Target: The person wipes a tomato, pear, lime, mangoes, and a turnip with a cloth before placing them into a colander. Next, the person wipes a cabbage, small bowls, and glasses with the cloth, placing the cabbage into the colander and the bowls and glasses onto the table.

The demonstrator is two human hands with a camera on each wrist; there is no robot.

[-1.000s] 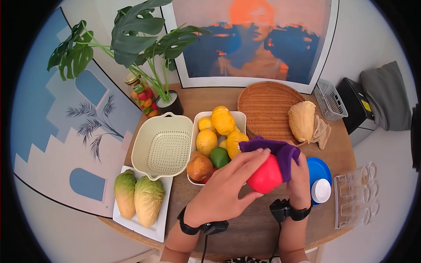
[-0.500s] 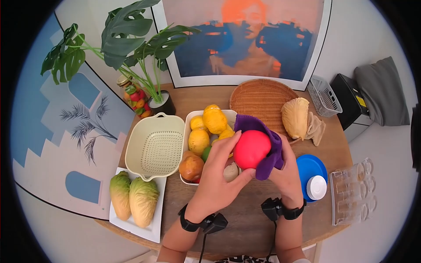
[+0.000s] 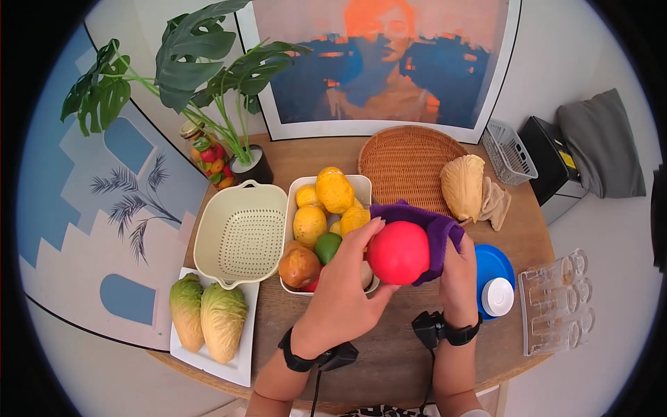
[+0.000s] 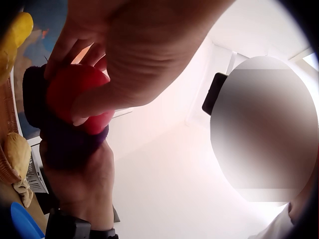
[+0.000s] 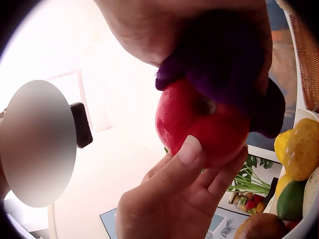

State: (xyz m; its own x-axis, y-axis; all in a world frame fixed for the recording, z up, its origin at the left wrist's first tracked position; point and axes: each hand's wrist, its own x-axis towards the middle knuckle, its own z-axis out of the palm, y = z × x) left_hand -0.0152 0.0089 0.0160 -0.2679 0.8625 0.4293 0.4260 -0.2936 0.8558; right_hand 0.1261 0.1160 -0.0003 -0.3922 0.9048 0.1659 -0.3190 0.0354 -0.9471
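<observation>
A smooth, round red fruit [image 3: 398,253] with a dimple, which the right wrist view also shows, is held up over the table in both hands. My left hand [image 3: 340,295] grips it from the left, thumb below and fingers behind. The right hand [image 3: 458,281] holds a purple cloth [image 3: 439,240] against the fruit's right and far side. In the right wrist view the cloth [image 5: 219,59] covers part of the fruit near the dimple, and the left thumb [image 5: 192,149] presses its surface. Behind the hands stands a white box [image 3: 363,184] with yellow fruit [image 3: 335,190], a green fruit [image 3: 327,248] and a brownish one [image 3: 299,265].
A cream colander [image 3: 240,236] stands left of the box, above a white plate [image 3: 243,365] with two cabbages [image 3: 224,323]. At the back lies a wicker tray [image 3: 403,163], with a pale cabbage [image 3: 462,186] at its edge. Right are a blue plate [image 3: 506,264] and clear cups [image 3: 563,299].
The head view has shifted slightly, and the hands have moved a little away from the body with the fruit. The purple cloth has shifted across the fruit, its lower flap now drawn up to the right.
</observation>
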